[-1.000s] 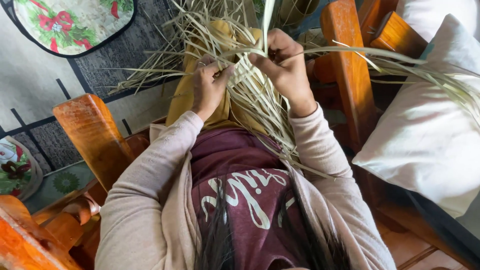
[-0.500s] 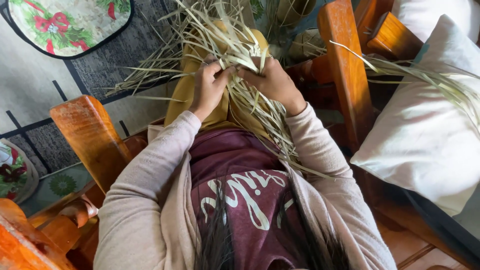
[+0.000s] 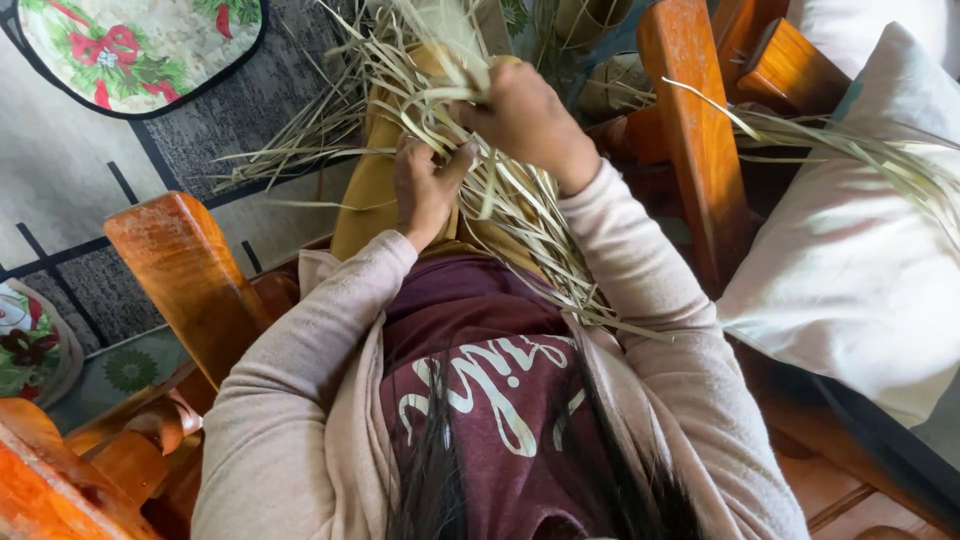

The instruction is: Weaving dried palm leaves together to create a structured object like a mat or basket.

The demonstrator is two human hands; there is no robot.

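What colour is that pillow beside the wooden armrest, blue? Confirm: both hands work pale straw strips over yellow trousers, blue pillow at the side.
Not blue. The head view shows the pillow is white. The rest holds: left hand and right hand grip the pale straw strips over yellow trousers, beside the wooden armrest.

Bright daylight from the right, slight motion blur

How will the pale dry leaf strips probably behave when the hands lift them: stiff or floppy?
The strips are probably springy yet floppy: long ends arc and droop past the lap. Likely light, since thin strands splay freely. The left hand and right hand grip bundles.
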